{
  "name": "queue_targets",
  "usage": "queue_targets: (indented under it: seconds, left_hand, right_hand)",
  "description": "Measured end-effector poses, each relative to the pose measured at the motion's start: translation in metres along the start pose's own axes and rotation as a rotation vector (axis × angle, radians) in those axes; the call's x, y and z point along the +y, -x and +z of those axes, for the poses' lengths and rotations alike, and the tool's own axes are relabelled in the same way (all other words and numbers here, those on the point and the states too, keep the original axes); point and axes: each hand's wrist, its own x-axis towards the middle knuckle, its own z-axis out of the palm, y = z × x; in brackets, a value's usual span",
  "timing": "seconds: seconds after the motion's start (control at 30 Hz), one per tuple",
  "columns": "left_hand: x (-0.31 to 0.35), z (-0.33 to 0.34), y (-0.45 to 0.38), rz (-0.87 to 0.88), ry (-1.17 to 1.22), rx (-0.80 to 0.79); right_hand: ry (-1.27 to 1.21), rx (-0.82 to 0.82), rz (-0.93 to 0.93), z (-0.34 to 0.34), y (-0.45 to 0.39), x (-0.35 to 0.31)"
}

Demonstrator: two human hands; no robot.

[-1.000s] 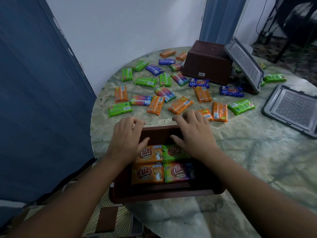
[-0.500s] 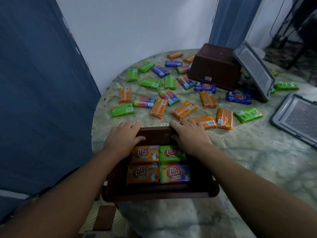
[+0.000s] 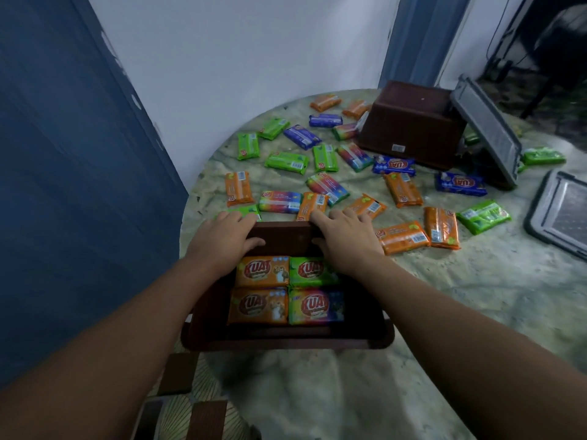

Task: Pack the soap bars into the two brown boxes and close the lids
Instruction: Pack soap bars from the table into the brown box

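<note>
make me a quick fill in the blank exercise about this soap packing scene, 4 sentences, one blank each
1. The near brown box shows ____ soap bars on top.
2. Both the left hand and the right hand grip the box's ____ wall.
3. The far brown box lies tipped over, with a grey lid leaning against it, and a second grey lid lies flat on the ____.
4. The soap bar nearest the right hand in the box is ____.

Missing words: four; far; table; green
</note>
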Motion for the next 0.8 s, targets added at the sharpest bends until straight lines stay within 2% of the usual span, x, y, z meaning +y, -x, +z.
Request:
queue_targets:
  seconds: [0.17, 0.63, 0.8]
  left_hand:
    - [-0.018, 0.001, -0.011, 0.02, -0.022, 0.005]
    - [-0.014, 0.005, -0.003, 0.0, -0.054, 0.054]
    - [-0.009, -0.015, -0.005, -0.06, 0.142, -0.014]
  right_hand:
    - [0.002, 0.0, 0.021, 0.001, -0.014, -0.011]
    - [0.008, -0.039, 0.039, -0.002, -0.008, -0.016]
    - [-0.116, -0.128, 0.111, -0.019, -0.021, -0.015]
